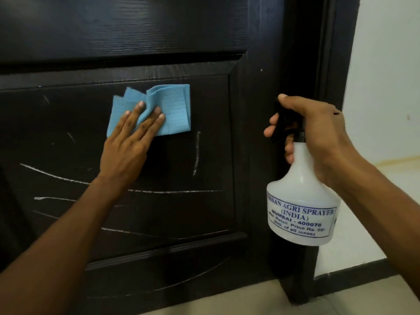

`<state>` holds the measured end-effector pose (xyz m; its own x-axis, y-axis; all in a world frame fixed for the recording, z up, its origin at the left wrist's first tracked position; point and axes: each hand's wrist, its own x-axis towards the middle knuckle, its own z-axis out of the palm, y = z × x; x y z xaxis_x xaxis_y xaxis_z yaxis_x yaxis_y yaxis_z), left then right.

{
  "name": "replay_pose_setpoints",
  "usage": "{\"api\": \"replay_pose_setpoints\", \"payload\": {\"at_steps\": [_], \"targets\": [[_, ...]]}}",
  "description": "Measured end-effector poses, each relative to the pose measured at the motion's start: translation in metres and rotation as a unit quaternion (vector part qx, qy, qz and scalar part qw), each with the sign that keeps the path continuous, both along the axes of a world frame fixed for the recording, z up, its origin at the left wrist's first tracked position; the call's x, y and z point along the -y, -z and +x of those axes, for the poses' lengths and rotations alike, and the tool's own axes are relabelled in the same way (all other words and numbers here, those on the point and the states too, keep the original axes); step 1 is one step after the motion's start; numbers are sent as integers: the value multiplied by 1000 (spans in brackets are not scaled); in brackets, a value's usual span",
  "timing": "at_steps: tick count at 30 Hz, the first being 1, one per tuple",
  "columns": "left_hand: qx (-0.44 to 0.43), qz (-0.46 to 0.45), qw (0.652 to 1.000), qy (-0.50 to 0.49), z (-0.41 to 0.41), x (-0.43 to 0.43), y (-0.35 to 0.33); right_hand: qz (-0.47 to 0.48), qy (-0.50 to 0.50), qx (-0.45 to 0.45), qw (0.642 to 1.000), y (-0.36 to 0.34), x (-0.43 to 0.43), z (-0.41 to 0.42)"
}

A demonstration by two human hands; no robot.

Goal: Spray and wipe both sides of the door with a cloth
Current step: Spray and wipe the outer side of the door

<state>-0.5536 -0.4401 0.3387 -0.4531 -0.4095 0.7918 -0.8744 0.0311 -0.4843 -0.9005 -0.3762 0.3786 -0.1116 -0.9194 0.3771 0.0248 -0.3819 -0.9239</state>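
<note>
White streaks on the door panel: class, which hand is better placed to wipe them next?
Left. The left hand presses the blue cloth flat on the panel just above the streaks; the right hand grips the spray bottle, clear of the panel.

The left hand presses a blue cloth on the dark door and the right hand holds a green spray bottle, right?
Not green: the head view shows the spray bottle is white. Otherwise yes, the left hand presses the blue cloth on the dark door and the right hand holds it.
</note>
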Motion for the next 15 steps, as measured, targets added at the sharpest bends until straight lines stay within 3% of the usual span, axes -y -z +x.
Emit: {"api": "replay_pose_setpoints", "payload": {"at_steps": [6, 11, 15], "targets": [[-185, -19, 982, -38, 53, -25, 60, 3, -25, 9, 1000, 2, 1, 35], [-336, 24, 941, -5, 32, -26, 78, 11, -43, -7, 999, 6, 2, 68], [-351, 83, 933, 0, 16, -25, 91, 11, -42, -27, 999, 10, -1, 84]]}}
